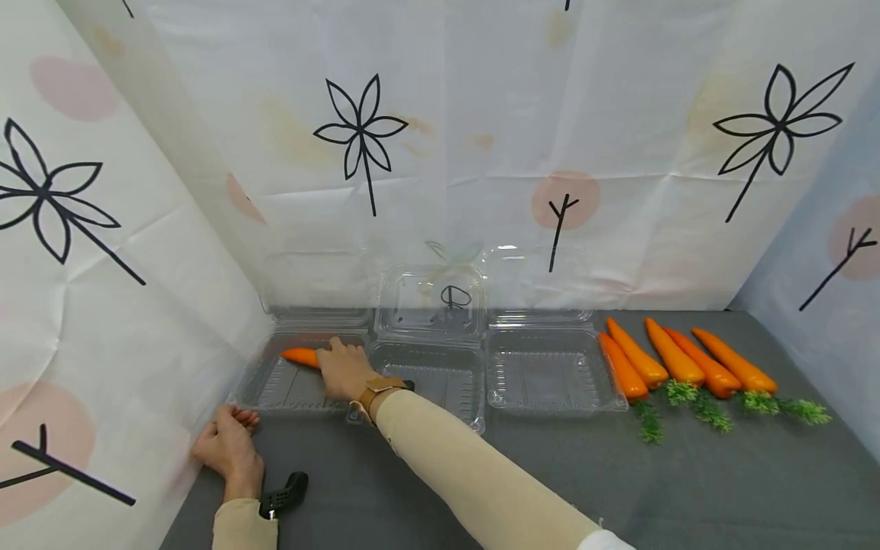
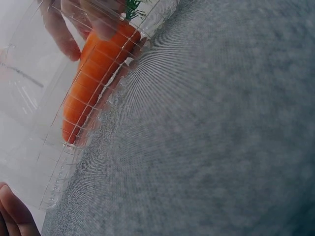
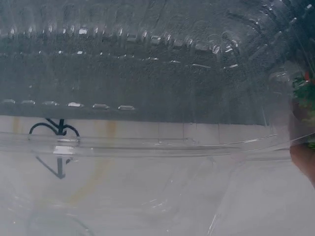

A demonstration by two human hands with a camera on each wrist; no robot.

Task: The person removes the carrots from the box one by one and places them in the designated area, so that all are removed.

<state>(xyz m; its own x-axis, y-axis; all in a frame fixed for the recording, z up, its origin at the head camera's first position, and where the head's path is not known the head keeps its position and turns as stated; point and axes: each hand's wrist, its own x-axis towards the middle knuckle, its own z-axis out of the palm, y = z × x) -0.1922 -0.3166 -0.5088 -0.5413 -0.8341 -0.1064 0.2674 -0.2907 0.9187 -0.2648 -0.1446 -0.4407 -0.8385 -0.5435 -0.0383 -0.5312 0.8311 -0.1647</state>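
Observation:
My right hand [image 1: 347, 369] reaches into the left clear plastic container [image 1: 275, 389] and grips an orange toy carrot [image 1: 300, 356] by its thick leafy end. Through the container's wall, the left wrist view shows this carrot [image 2: 96, 81] lying low inside, tip pointing down-left, with the right fingers [image 2: 61, 37] around its top. Only a bit of the hand and green leaves [image 3: 305, 96] shows at the right wrist view's edge. My left hand [image 1: 230, 444] rests by that container's front left corner, fingers loosely curled and holding nothing.
Two more open clear containers, a middle one [image 1: 474, 393] and a right one [image 1: 550, 401], stand alongside, lids raised against the patterned cloth backdrop. Several toy carrots [image 1: 674, 359] with green tops lie at the right on the grey table [image 1: 550, 473].

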